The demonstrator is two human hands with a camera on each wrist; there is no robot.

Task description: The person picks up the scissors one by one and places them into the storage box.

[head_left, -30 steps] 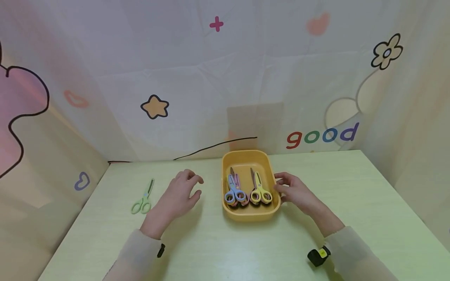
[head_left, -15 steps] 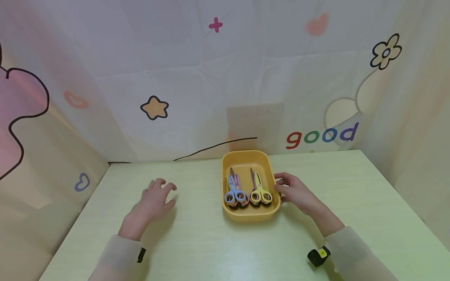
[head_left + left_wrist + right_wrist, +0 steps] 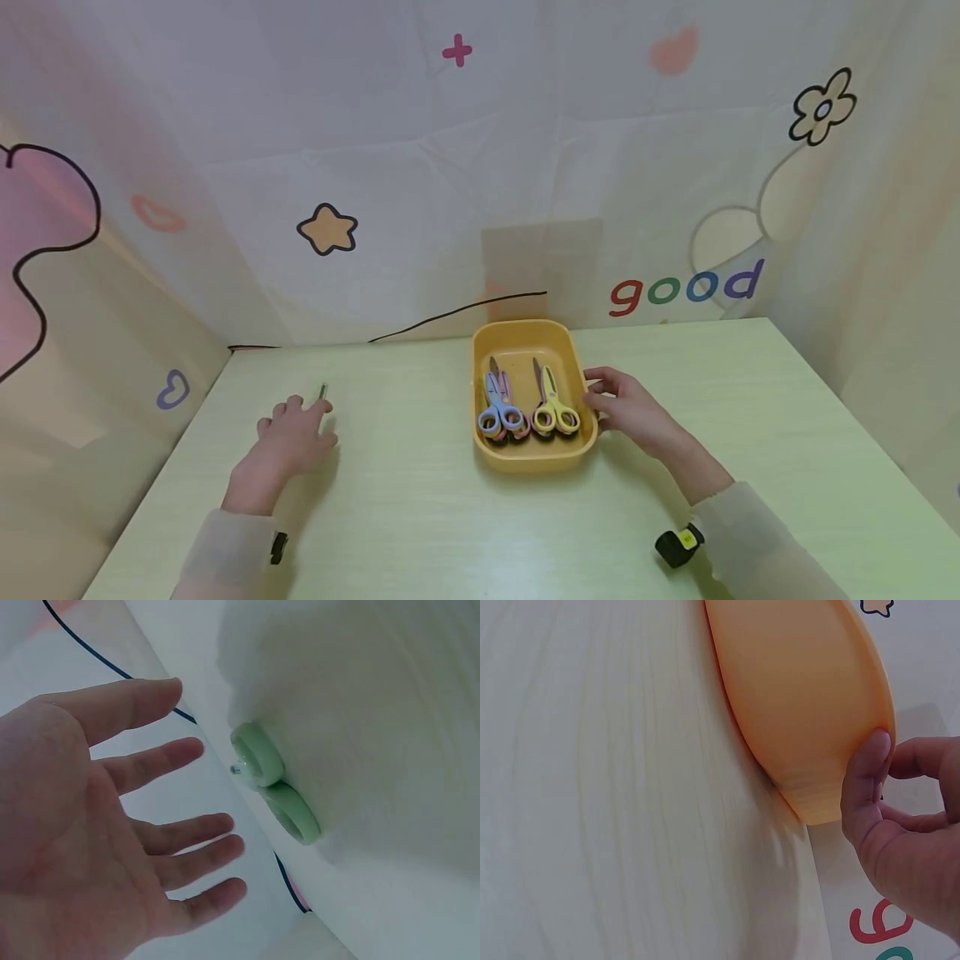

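In the head view my left hand [image 3: 285, 446] hovers over the green scissors, covering all but the blade tip [image 3: 323, 390]. The left wrist view has their green handle loops [image 3: 294, 814] lying on the table beyond my spread, loosely bent fingers [image 3: 172, 756]; nothing is between thumb and fingers. My right hand [image 3: 637, 415] holds the right edge of a yellow plastic tray [image 3: 525, 457], thumb [image 3: 868, 769] against its wall by the rim. Inside the tray lie several scissors, with blue scissors [image 3: 492, 400] on the left pile and yellow scissors [image 3: 555, 412] on the right one.
The pale wooden table [image 3: 450, 533] runs back to a printed curtain [image 3: 420, 192], which also hangs at both sides. A black wrist device [image 3: 677, 546] sits by my right sleeve, and a dark strap [image 3: 278, 547] by the left one.
My left hand has travelled left across the table, from beside the tray to over the green scissors, which it now mostly hides. My right hand and the tray have stayed put.
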